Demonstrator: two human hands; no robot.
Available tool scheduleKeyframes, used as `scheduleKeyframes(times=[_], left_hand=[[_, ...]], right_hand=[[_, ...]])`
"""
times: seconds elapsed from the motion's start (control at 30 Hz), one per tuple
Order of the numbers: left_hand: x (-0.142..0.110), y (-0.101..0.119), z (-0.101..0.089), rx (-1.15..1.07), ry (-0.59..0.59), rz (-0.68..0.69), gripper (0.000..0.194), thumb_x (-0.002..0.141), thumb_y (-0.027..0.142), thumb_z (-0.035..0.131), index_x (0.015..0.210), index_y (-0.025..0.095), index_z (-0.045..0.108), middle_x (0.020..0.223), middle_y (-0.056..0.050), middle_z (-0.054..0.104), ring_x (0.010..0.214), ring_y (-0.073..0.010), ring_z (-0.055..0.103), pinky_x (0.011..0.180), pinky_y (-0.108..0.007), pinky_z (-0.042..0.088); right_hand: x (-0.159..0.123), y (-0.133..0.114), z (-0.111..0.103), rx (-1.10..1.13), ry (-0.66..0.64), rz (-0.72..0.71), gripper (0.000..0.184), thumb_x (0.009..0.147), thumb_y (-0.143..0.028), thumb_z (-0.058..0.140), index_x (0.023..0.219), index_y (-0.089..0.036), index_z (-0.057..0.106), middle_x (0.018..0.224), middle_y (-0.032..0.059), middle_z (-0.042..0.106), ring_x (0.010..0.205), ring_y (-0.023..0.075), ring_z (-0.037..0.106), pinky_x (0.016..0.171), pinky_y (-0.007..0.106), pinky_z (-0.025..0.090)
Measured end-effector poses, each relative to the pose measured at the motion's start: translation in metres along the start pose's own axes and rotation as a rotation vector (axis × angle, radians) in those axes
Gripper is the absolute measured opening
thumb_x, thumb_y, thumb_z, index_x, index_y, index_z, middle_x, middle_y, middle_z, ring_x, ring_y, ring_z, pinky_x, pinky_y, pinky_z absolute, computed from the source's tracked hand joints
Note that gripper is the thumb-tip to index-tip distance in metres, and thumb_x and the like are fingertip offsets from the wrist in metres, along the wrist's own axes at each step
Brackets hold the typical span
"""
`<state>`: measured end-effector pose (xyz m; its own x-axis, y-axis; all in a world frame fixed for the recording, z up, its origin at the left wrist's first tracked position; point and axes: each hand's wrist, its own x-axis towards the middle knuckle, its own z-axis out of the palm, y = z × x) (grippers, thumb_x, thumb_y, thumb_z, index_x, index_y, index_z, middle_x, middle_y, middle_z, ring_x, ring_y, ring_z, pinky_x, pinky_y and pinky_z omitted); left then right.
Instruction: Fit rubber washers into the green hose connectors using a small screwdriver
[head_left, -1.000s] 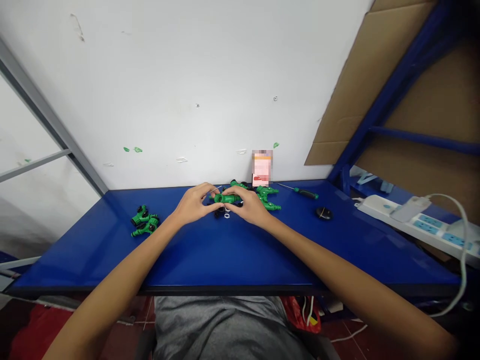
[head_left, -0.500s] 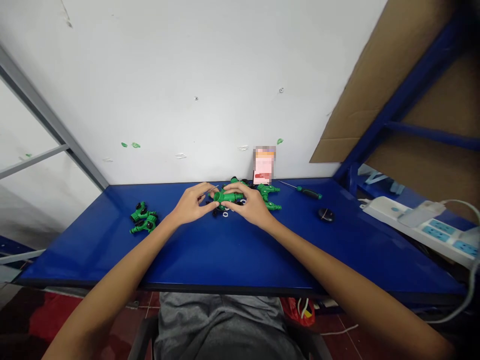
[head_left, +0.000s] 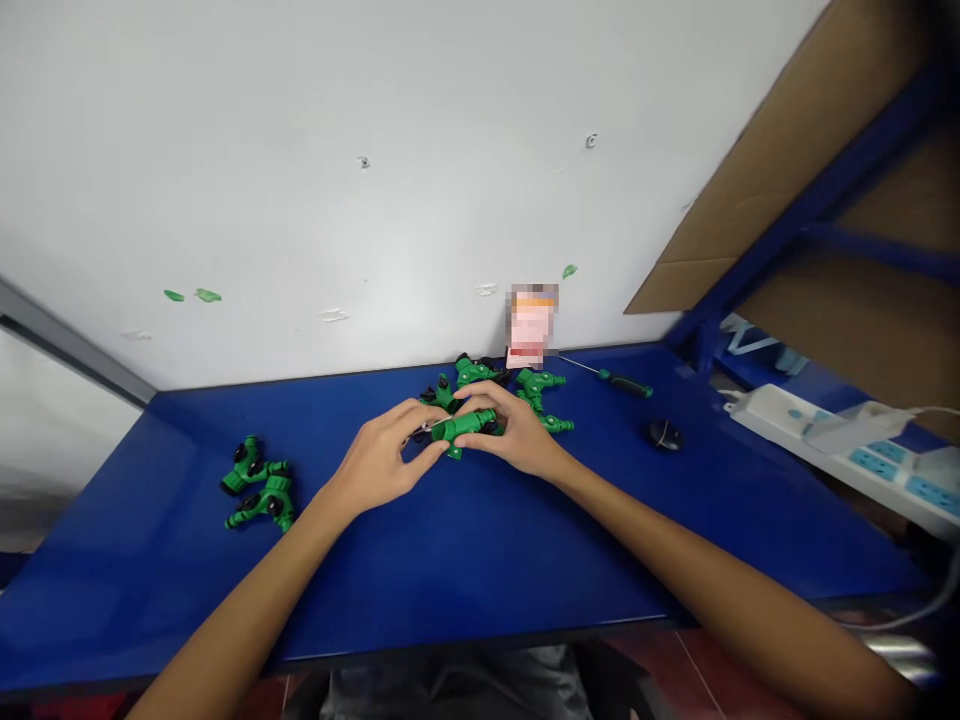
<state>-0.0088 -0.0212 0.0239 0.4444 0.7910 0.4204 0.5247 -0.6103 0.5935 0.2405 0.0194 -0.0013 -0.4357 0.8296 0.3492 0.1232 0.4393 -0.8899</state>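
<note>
Both my hands meet over the middle of the blue table [head_left: 465, 550]. My right hand [head_left: 514, 430] is closed around a green plastic fitting [head_left: 466, 427], which lies level between the hands. My left hand [head_left: 382, 455] pinches the fitting's left end, where a thin metal tool tip shows between the fingers. Behind the hands lies a pile of several green fittings [head_left: 525, 390] with black parts.
Two or three more green fittings [head_left: 256, 485] lie at the left. A green-handled screwdriver [head_left: 619, 381] and a small black round part [head_left: 665, 434] lie at the right. A white power strip [head_left: 847, 445] and a blue shelf frame with cardboard [head_left: 825, 230] stand at far right.
The view has tilted and shifted. My hands, still on the green fitting, have drawn slightly nearer to me and away from the pile.
</note>
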Motion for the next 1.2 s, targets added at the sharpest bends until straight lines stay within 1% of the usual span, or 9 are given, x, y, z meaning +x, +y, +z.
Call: scheduleKeyframes(times=[0.2, 0.4, 0.47, 0.57, 0.7, 0.8, 0.87, 1.0, 1.2], left_hand=[[0.001, 0.003, 0.003, -0.080, 0.019, -0.046, 0.023, 0.103, 0.032, 0.067, 0.124, 0.025, 0.074, 0.123, -0.006, 0.075, 0.063, -0.0106, 0.050, 0.060, -0.027, 0.045], [0.007, 0.000, 0.008, -0.162, 0.104, -0.196, 0.027, 0.096, 0.036, 0.071, 0.120, 0.023, 0.072, 0.113, 0.000, 0.078, 0.053, -0.0057, 0.029, 0.055, -0.024, 0.036], [0.009, -0.007, 0.009, -0.124, 0.105, -0.214, 0.028, 0.095, 0.038, 0.071, 0.119, 0.023, 0.072, 0.113, 0.000, 0.078, 0.053, -0.0057, 0.031, 0.056, -0.024, 0.037], [0.011, -0.020, 0.009, -0.052, 0.127, -0.262, 0.027, 0.095, 0.039, 0.070, 0.117, 0.023, 0.072, 0.103, 0.001, 0.078, 0.054, -0.0073, 0.036, 0.059, -0.025, 0.039], [0.013, -0.028, 0.007, 0.083, 0.039, -0.233, 0.036, 0.094, 0.047, 0.072, 0.121, 0.023, 0.071, 0.103, 0.000, 0.078, 0.061, -0.0109, 0.046, 0.064, -0.027, 0.041], [0.013, -0.023, -0.001, 0.174, 0.104, -0.231, 0.041, 0.099, 0.051, 0.066, 0.128, 0.023, 0.071, 0.105, -0.001, 0.080, 0.065, -0.0136, 0.052, 0.069, -0.029, 0.043], [0.009, -0.015, -0.011, 0.213, 0.143, -0.266, 0.034, 0.102, 0.047, 0.059, 0.120, 0.022, 0.074, 0.102, -0.001, 0.080, 0.066, -0.0153, 0.055, 0.071, -0.030, 0.044], [-0.024, 0.003, -0.034, 0.313, 0.113, -0.364, 0.029, 0.103, 0.046, 0.057, 0.106, 0.023, 0.076, 0.098, -0.001, 0.081, 0.068, -0.0181, 0.062, 0.071, -0.031, 0.044], [-0.126, 0.025, -0.069, 0.605, 0.180, -0.513, 0.036, 0.106, 0.050, 0.050, 0.108, 0.026, 0.076, 0.108, -0.004, 0.080, 0.093, -0.0244, 0.075, 0.076, -0.032, 0.049]], right_hand=[[-0.001, -0.001, 0.001, -0.023, 0.093, 0.035, 0.052, 0.084, -0.048, 0.092, 0.123, -0.027, 0.066, 0.101, 0.0031, 0.078, 0.096, 0.0247, 0.078, 0.087, 0.040, 0.062], [0.004, 0.009, -0.001, 0.020, -0.017, -0.011, 0.069, 0.084, -0.047, 0.091, 0.141, -0.028, 0.056, 0.101, 0.0017, 0.075, 0.093, 0.0231, 0.077, 0.091, 0.043, 0.063], [0.005, 0.013, -0.002, -0.105, -0.010, -0.023, 0.083, 0.084, -0.048, 0.089, 0.153, -0.027, 0.046, 0.107, 0.0047, 0.075, 0.099, 0.0255, 0.076, 0.090, 0.044, 0.062], [0.006, 0.015, -0.008, -0.405, -0.032, -0.067, 0.099, 0.083, -0.047, 0.091, 0.163, -0.027, 0.036, 0.129, 0.0109, 0.073, 0.114, 0.0298, 0.071, 0.105, 0.051, 0.055], [0.006, 0.011, -0.017, -0.653, -0.056, -0.118, 0.083, 0.087, -0.046, 0.090, 0.156, -0.025, 0.050, 0.133, 0.0120, 0.073, 0.126, 0.0348, 0.064, 0.114, 0.056, 0.045], [0.006, 0.007, -0.020, -0.685, -0.114, -0.175, 0.063, 0.091, -0.047, 0.087, 0.144, -0.024, 0.062, 0.134, 0.0125, 0.072, 0.127, 0.0352, 0.063, 0.112, 0.053, 0.045], [0.006, 0.007, -0.019, -0.705, -0.153, -0.214, 0.046, 0.093, -0.046, 0.085, 0.131, -0.024, 0.070, 0.131, 0.0123, 0.072, 0.126, 0.0345, 0.063, 0.110, 0.051, 0.045], [0.006, 0.008, -0.013, -0.743, -0.190, -0.200, 0.023, 0.097, -0.041, 0.081, 0.108, -0.021, 0.076, 0.108, 0.0100, 0.075, 0.113, 0.0320, 0.064, 0.102, 0.048, 0.046], [0.013, 0.008, -0.018, -0.732, -0.157, -0.168, 0.012, 0.090, -0.030, 0.082, 0.097, -0.021, 0.077, 0.096, 0.0068, 0.078, 0.105, 0.0289, 0.066, 0.099, 0.044, 0.045]])
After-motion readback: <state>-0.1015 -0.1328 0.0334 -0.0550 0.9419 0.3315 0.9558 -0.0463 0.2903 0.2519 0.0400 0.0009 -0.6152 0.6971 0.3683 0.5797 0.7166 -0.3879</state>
